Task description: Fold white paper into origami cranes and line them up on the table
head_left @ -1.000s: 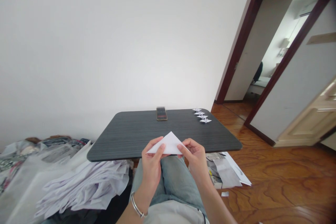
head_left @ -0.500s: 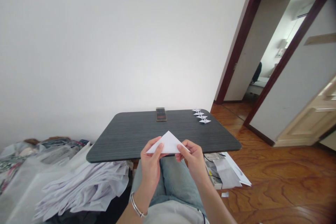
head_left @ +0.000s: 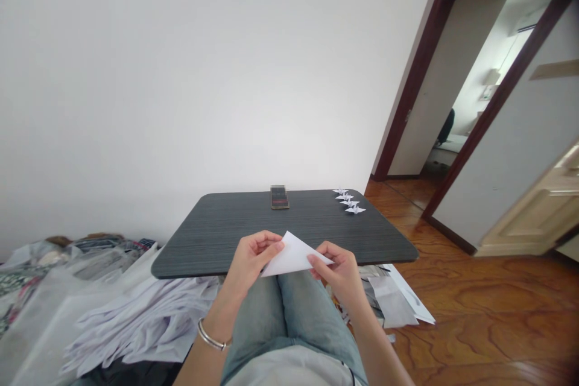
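White paper [head_left: 295,256], folded to a crisp triangle, held over the near edge of a dark, streaky-grained table [head_left: 217,229]. Pinched thumb-to-fingers by the left hand [head_left: 251,257] on the left slope, by the right hand [head_left: 337,266] at the right corner. Decent room ahead, up to the phone [head_left: 279,198] and paper birds [head_left: 350,203]. Fold layers too small to make out.

This looks like a room in a home. Left of the dark table [head_left: 235,220] lie crumpled white cloth [head_left: 145,322] and patterned fabrics [head_left: 20,292] in heaps; behind it rises a plain white wall [head_left: 203,72]. To the table's right are a glossy wood floor [head_left: 479,307], cream panelling [head_left: 534,223] and a dark-red door frame [head_left: 414,78] opening onto another room [head_left: 473,93].
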### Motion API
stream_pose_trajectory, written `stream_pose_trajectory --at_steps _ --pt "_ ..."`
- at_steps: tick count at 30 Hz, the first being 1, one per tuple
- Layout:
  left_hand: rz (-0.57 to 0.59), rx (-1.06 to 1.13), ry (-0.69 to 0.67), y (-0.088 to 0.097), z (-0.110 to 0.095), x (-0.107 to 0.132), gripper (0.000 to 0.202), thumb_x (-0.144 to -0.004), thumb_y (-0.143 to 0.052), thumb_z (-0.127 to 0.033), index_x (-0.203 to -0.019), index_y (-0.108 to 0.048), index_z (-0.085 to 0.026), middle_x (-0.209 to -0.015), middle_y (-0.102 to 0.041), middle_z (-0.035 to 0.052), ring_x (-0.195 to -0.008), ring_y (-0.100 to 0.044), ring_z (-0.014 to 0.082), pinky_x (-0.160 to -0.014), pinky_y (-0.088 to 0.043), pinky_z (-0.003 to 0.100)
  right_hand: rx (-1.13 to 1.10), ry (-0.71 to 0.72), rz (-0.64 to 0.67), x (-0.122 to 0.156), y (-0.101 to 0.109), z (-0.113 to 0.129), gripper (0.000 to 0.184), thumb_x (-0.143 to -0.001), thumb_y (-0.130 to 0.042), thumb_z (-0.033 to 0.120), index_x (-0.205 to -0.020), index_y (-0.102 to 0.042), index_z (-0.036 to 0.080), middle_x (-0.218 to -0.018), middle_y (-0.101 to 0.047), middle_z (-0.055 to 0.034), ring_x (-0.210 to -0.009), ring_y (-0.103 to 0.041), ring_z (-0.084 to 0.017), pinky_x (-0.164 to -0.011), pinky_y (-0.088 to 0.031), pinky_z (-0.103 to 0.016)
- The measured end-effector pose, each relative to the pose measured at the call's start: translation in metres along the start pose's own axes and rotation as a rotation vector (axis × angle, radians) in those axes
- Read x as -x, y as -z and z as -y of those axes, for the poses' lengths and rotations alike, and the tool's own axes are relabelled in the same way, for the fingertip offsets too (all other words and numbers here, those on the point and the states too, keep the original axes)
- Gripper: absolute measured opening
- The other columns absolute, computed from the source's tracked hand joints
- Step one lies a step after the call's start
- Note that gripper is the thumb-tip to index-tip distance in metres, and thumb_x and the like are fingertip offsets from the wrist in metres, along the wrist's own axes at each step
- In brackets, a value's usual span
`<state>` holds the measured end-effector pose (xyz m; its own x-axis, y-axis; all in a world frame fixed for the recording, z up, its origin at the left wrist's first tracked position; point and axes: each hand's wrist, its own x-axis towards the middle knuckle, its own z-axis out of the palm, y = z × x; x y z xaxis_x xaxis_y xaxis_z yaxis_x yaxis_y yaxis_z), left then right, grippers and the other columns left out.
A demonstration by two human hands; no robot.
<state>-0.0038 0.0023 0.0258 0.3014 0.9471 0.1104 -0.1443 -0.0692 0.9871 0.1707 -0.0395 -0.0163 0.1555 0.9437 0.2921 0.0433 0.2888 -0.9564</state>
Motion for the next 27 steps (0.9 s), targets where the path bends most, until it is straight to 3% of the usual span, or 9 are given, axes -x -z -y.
stream_pose_trajectory --at_steps 4,14,20,27 --pt "0.053 -0.094 -0.045 -0.007 -0.001 -0.001 0.023 -0.062 -0.073 -0.034 -0.064 -0.068 -0.012 -0.057 -0.065 0.0038 -0.048 -0.053 0.0115 -0.043 -0.035 0.019 -0.003 0.01 0.014 0.001 0.0 0.002 0.027 -0.07 -0.068 0.036 -0.057 -0.056 0.016 -0.046 -0.058 0.0012 -0.041 -0.051 -0.01 -0.04 -0.039 -0.019" --pt "-0.037 -0.086 -0.056 -0.008 0.01 0.0 0.028 -0.063 -0.071 -0.038 -0.059 -0.066 -0.011 -0.052 -0.061 0.0018 -0.043 -0.045 0.0079 -0.039 -0.028 0.017 -0.288 -0.071 -0.03 0.002 -0.004 0.001 0.022 -0.065 -0.073 0.035 -0.068 -0.064 0.016 -0.048 -0.06 0.0017 -0.041 -0.053 -0.01 -0.044 -0.044 -0.02" --pt "-0.106 -0.056 -0.057 -0.011 0.013 0.001 0.03 -0.063 -0.071 -0.04 -0.06 -0.066 -0.011 -0.052 -0.061 0.0017 -0.045 -0.046 0.009 -0.042 -0.03 0.018 -0.258 -0.069 -0.022 -0.001 -0.006 -0.006 0.023 -0.066 -0.072 0.036 -0.063 -0.066 0.015 -0.049 -0.063 -0.002 -0.044 -0.055 -0.013 -0.046 -0.048 -0.023" --pt "-0.058 -0.061 -0.102 -0.011 0.022 0.002 0.03 -0.064 -0.071 -0.039 -0.053 -0.06 -0.012 -0.049 -0.055 -0.0013 -0.047 -0.045 0.0087 -0.046 -0.033 0.019 -0.238 -0.046 -0.125 -0.003 -0.008 -0.005 0.023 -0.065 -0.073 0.037 -0.07 -0.068 0.015 -0.052 -0.064 -0.0014 -0.045 -0.057 -0.013 -0.046 -0.049 -0.024"
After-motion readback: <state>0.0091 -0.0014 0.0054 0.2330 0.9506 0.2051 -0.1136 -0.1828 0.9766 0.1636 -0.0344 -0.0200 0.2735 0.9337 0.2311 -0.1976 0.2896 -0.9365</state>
